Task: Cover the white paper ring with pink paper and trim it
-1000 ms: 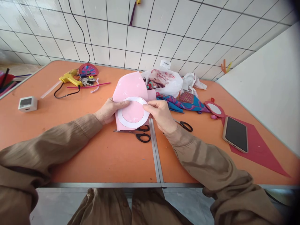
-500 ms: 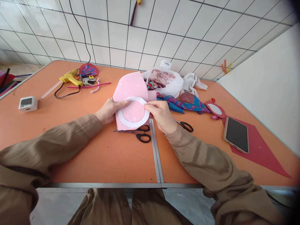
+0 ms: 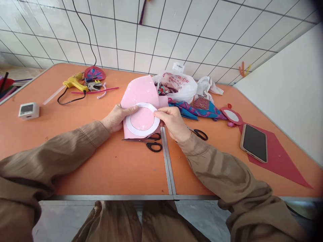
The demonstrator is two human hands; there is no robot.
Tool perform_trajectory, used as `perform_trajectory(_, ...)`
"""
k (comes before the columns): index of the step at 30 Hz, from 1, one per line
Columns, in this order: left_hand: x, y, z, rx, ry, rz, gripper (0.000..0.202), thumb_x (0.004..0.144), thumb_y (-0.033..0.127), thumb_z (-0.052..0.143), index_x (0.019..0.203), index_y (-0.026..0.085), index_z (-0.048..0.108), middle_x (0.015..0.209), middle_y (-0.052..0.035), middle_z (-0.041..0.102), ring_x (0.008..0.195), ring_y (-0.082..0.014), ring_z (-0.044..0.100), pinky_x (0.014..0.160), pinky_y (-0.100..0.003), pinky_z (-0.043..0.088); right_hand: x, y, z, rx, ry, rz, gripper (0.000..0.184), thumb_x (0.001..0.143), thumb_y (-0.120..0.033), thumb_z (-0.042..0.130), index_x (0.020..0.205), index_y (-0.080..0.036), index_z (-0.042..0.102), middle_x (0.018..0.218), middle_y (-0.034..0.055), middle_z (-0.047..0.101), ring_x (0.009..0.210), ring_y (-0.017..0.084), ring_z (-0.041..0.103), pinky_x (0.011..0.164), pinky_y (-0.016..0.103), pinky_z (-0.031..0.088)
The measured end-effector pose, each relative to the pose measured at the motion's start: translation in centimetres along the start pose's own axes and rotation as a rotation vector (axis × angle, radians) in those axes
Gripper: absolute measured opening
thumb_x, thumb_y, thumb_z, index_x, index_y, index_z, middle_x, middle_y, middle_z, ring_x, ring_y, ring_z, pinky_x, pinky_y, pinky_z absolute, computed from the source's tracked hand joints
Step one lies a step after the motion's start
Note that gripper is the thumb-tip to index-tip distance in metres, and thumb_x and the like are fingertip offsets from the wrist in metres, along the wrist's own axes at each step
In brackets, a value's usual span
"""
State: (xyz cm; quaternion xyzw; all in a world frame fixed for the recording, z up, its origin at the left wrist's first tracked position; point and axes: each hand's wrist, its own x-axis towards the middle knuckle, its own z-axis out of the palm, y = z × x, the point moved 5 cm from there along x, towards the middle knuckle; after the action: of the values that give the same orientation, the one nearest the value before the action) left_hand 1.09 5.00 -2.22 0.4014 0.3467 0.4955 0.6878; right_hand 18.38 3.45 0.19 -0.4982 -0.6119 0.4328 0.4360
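Note:
A white paper ring [image 3: 129,127] lies against a pink sheet [image 3: 140,89] held up over the table, with pink showing through the ring's middle. My left hand [image 3: 116,117] grips the sheet's left edge, thumb pressed on the ring's upper left. On the other side, my right hand [image 3: 173,121] pinches the ring's right rim between thumb and forefinger. Whether the right fingers also hold the sheet, I cannot tell. Black-handled scissors [image 3: 153,147] rest just below the sheet, their upper handle partly covered. More scissors [image 3: 200,134] lie beside my right wrist, partly hidden by it.
A yellow glue gun [image 3: 75,82], keys [image 3: 94,85] and a white box-like device [image 3: 29,111] are on the left. Behind my hands sit a plastic bag [image 3: 186,85] and blue patterned cloth [image 3: 194,110]. A phone [image 3: 254,143] lies on red sheet material [image 3: 280,158] at right.
The view has shifted very slightly, moving everything a little up in the picture. Both hands keep the same hold on the ring and sheet.

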Motion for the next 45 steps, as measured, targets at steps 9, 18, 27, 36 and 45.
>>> perform_trajectory(9, -0.05, -0.17, -0.02, 0.014, 0.022, -0.016, 0.033, 0.066, 0.027, 0.085, 0.094, 0.013, 0.075, 0.096, -0.0128, 0.077, 0.092, -0.0314, 0.072, 0.086, -0.044, 0.059, 0.06, 0.16, 0.10, 0.046, 0.004, 0.013, 0.032, 0.069, -0.030, 0.059, 0.046, -0.018, 0.040, 0.045, -0.0051, 0.031, 0.045, 0.007, 0.035, 0.045, 0.024, 0.021)
perform_trajectory(18, 0.16, -0.33, -0.28, 0.003, 0.039, -0.037, 0.033, 0.067, 0.027, 0.085, 0.094, 0.013, 0.075, 0.101, -0.0137, 0.077, 0.098, -0.0334, 0.071, 0.089, -0.044, 0.058, 0.03, 0.41, 0.06, 0.009, 0.012, 0.020, 0.031, 0.071, -0.032, 0.059, 0.047, -0.018, 0.044, 0.045, -0.0046, 0.034, 0.046, 0.008, 0.035, 0.045, 0.024, 0.022)
perform_trajectory(27, -0.09, -0.18, -0.03, 0.015, 0.018, -0.015, 0.034, 0.067, 0.028, 0.085, 0.095, 0.013, 0.075, 0.099, -0.0131, 0.077, 0.095, -0.0324, 0.071, 0.087, -0.044, 0.058, 0.03, 0.40, 0.21, -0.008, -0.001, -0.017, 0.031, 0.072, -0.029, 0.057, 0.047, -0.018, 0.044, 0.045, -0.0046, 0.034, 0.046, 0.007, 0.035, 0.046, 0.024, 0.023)
perform_trajectory(36, -0.09, -0.17, -0.44, 0.064, 0.044, 0.022, 0.034, 0.065, 0.031, 0.086, 0.092, 0.014, 0.076, 0.095, -0.0114, 0.078, 0.089, -0.0309, 0.072, 0.085, -0.044, 0.058, -0.01, 0.92, 0.05, -0.009, -0.011, -0.011, 0.032, 0.073, -0.029, 0.059, 0.046, -0.017, 0.046, 0.043, -0.0045, 0.037, 0.045, 0.008, 0.036, 0.045, 0.024, 0.022)
perform_trajectory(45, 0.01, -0.08, -0.60, 0.090, 0.040, 0.046, 0.034, 0.064, 0.032, 0.087, 0.090, 0.014, 0.077, 0.094, -0.0112, 0.078, 0.090, -0.0320, 0.073, 0.083, -0.042, 0.059, -0.11, 0.78, 0.25, 0.039, -0.020, 0.027, 0.033, 0.071, -0.033, 0.060, 0.046, -0.017, 0.046, 0.043, -0.0046, 0.039, 0.042, 0.007, 0.038, 0.043, 0.023, 0.024)
